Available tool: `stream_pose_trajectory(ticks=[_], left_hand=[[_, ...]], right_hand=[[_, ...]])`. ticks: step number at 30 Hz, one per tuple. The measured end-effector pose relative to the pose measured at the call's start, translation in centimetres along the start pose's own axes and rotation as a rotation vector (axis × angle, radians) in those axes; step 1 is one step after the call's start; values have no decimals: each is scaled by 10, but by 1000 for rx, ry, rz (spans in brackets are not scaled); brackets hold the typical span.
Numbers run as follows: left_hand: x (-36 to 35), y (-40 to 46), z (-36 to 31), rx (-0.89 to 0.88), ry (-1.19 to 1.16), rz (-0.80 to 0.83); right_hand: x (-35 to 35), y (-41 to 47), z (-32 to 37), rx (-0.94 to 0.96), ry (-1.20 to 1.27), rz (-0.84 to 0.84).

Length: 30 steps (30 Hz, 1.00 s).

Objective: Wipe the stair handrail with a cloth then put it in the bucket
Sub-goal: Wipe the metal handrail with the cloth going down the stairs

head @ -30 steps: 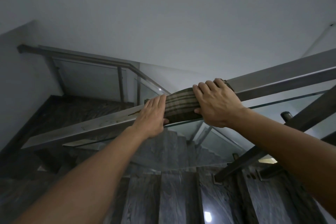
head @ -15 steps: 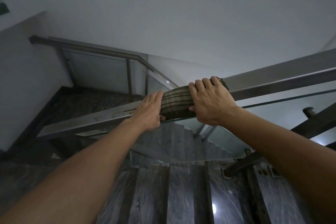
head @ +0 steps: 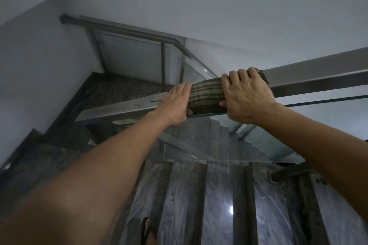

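Note:
A dark green striped cloth (head: 206,94) is wrapped over the flat metal stair handrail (head: 318,77), which slopes up from lower left to right. My left hand (head: 175,103) presses on the cloth's left end, fingers over the rail's top and thumb underneath. At the cloth's right end my right hand (head: 246,95) grips it around the rail. No bucket is in view.
A glass panel (head: 298,123) hangs under the handrail. Grey marble steps (head: 219,195) descend below, with a landing (head: 123,89) and a second railing (head: 139,32) beyond. A white wall stands at left. The tip of a sandal (head: 146,228) shows at the bottom.
My view has drifted left along the stairwell and both hands with the cloth have stayed together on the rail, sliding slightly along it.

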<state>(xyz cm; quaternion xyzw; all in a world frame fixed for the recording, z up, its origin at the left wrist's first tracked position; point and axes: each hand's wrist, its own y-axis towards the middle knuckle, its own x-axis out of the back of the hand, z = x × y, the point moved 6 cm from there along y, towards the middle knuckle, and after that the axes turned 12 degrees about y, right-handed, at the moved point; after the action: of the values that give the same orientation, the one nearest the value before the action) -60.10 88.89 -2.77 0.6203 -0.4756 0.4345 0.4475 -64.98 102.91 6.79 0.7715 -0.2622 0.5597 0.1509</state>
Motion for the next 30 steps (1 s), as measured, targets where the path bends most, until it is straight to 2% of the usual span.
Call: stream_pose_trajectory(ticks=[30], left_hand=[[-87,-75,245,53,-55,52]], right_hand=[[-71,129,225,17,71,4]])
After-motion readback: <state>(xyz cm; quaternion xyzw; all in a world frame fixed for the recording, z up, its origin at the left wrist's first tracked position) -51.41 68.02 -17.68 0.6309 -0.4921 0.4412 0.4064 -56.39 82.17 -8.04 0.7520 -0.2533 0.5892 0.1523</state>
